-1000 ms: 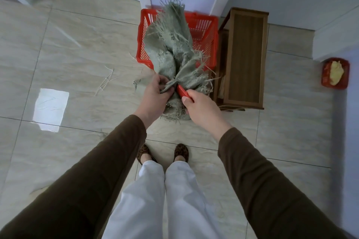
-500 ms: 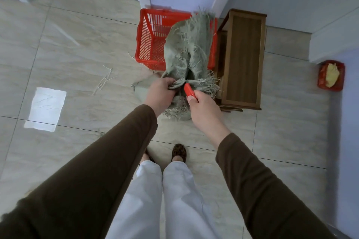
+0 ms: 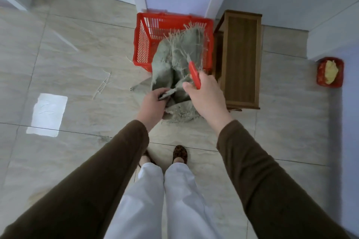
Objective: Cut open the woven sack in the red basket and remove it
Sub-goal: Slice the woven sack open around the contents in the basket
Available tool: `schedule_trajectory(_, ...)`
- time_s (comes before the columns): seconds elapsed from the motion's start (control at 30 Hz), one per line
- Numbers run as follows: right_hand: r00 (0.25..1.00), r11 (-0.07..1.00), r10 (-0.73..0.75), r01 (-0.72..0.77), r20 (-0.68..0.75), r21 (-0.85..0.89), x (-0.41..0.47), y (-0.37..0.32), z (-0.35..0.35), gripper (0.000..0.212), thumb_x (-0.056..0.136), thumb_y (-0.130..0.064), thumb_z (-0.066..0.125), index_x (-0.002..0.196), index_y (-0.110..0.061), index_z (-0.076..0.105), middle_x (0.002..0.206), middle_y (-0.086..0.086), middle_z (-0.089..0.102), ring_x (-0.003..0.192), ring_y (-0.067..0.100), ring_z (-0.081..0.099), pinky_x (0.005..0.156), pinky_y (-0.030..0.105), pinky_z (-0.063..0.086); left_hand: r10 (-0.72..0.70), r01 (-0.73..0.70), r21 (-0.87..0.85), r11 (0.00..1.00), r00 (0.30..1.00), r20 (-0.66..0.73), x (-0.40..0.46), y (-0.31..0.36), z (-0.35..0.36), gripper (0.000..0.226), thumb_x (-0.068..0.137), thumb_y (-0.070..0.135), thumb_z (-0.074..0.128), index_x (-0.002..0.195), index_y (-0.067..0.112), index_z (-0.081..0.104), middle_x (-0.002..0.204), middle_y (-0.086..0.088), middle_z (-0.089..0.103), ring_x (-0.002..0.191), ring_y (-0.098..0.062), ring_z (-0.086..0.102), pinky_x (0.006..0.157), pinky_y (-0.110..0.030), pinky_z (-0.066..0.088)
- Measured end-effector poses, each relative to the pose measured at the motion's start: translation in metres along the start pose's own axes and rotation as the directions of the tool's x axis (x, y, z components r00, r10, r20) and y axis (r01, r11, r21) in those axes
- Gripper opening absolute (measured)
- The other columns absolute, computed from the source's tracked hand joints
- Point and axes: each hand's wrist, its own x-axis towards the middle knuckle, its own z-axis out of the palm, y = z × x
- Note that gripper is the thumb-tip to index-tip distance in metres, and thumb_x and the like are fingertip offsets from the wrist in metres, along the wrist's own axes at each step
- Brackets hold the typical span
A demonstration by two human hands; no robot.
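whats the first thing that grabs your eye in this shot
The red basket on the pale tiled floor, against the wall and beside a wooden stool, stands out first. A frayed grey-green woven sack spills from it over its near edge towards the person. The left hand grips the sack's lower part, while the right hand holds a red-handled cutter above it.

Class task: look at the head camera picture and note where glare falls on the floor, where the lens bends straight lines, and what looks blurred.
Head view: a bright patch of glare sits on the glossy floor tiles at left; the wide lens bows the wall edges and tile joints; the right hand with the red cutter looks slightly soft, the frayed sack fairly sharp.
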Motion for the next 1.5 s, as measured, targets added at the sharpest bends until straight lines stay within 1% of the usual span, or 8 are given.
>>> schedule_trajectory(0.13, 0.989, 0.969, 0.145, -0.145, 0.017, 0.201, 0.017, 0.009, 0.022, 0.1, 0.087, -0.054, 0.077, 0.165, -0.026, 0.021, 0.166, 0.005, 0.034, 0.142, 0.027, 0.048, 0.113, 0.046, 0.046, 0.111, -0.11, -0.02, 0.994, 0.994, 0.016, -0.012, -0.005, -0.003, 0.048, 0.098, -0.012, 0.045, 0.114, 0.022, 0.075, 0.098, -0.005, 0.074, 0.072, -0.001, 0.074, 0.062, -0.019, 0.06)
schedule_trajectory(0.43, 0.964, 0.912, 0.265, -0.253, 0.006, 0.324, 0.032, 0.025, 0.029, 0.022, 0.097, -0.038, 0.07, 0.097, -0.017, 0.069, 0.093, 0.009, 0.072, 0.077, 0.025, 0.068, 0.075, 0.044, 0.06, 0.191, -0.189, 0.026, 0.982, 0.977, -0.1, -0.016, -0.015, -0.031, 0.04, 0.088, -0.012, 0.053, 0.08, 0.019, 0.077, 0.094, 0.001, 0.07, 0.084, 0.006, 0.065, 0.08, -0.02, 0.052)
schedule_trajectory(0.7, 0.944, 0.708, 0.329, -0.271, 0.035, 0.652, 0.024, 0.031, 0.016, 0.013, 0.093, -0.037, 0.07, 0.09, -0.024, 0.071, 0.053, -0.013, 0.047, 0.052, 0.01, 0.042, 0.058, 0.036, 0.038, 0.468, -0.117, 0.698, 0.706, 0.817, -0.336, -0.018, 0.021, -0.037, 0.045, 0.085, 0.071, 0.059, 0.107, 0.033, 0.067, 0.113, 0.011, 0.065, 0.132, -0.028, 0.046, 0.121, -0.058, 0.022)
schedule_trajectory(0.87, 0.939, 0.727, 0.335, -0.311, 0.079, 0.612, 0.005, 0.03, 0.014, 0.028, 0.094, -0.036, 0.068, 0.098, -0.009, 0.07, 0.049, -0.016, 0.043, 0.056, 0.013, 0.043, 0.065, 0.04, 0.035, 0.033, 0.068, 0.463, 0.884, 0.978, -0.206, 0.032, 0.049, -0.017, 0.108, 0.078, 0.052, 0.083, 0.16, 0.014, 0.023, 0.156, -0.012, 0.047, 0.143, -0.037, 0.045, 0.125, -0.055, 0.027)
schedule_trajectory(1.03, 0.95, 0.899, 0.313, -0.301, 0.013, 0.317, -0.003, 0.038, -0.013, 0.062, 0.09, -0.047, 0.076, 0.141, -0.024, 0.049, 0.129, -0.001, 0.059, 0.096, 0.013, 0.063, 0.08, 0.032, 0.053, -0.165, 0.177, -0.238, 0.955, 0.984, 0.067, 0.05, 0.047, 0.001, 0.02, 0.091, 0.012, 0.078, 0.11, 0.008, 0.076, 0.105, -0.017, 0.078, 0.092, -0.03, 0.074, 0.077, -0.034, 0.062)
schedule_trajectory(1.2, 0.938, 0.97, 0.057, 0.03, -0.343, 0.243, 0.0, 0.019, -0.019, 0.112, 0.079, -0.064, 0.079, 0.162, -0.04, 0.008, 0.171, -0.003, 0.02, 0.133, 0.008, 0.041, 0.102, 0.03, 0.037, -0.067, 0.093, -0.388, 0.917, 0.995, 0.08, 0.03, 0.039, 0.016, 0.021, 0.09, -0.002, 0.07, 0.094, 0.018, 0.077, 0.084, -0.003, 0.08, 0.078, -0.017, 0.076, 0.071, -0.029, 0.062)
schedule_trajectory(1.37, 0.944, 0.794, 0.321, -0.31, 0.072, 0.524, 0.035, -0.005, 0.003, 0.07, 0.085, -0.051, 0.081, 0.136, -0.013, 0.052, 0.13, 0.008, 0.064, 0.106, 0.024, 0.066, 0.084, 0.038, 0.059, -0.049, 0.088, -0.441, 0.893, 0.994, 0.099, 0.004, 0.037, 0.013, 0.025, 0.087, 0.0, 0.07, 0.108, 0.011, 0.075, 0.105, -0.021, 0.079, 0.095, -0.037, 0.075, 0.082, -0.042, 0.064)
schedule_trajectory(1.5, 0.957, 0.75, 0.284, -0.258, 0.055, 0.609, 0.036, 0.0, 0.018, 0.021, 0.095, -0.038, 0.074, 0.099, -0.019, 0.067, 0.087, 0.0, 0.066, 0.077, 0.017, 0.064, 0.074, 0.036, 0.056, -0.106, 0.177, -0.282, 0.943, 0.962, 0.25, -0.002, 0.04, -0.005, 0.056, 0.084, 0.069, 0.069, 0.126, 0.033, 0.073, 0.117, 0.004, 0.078, 0.108, -0.019, 0.07, 0.094, -0.037, 0.053)
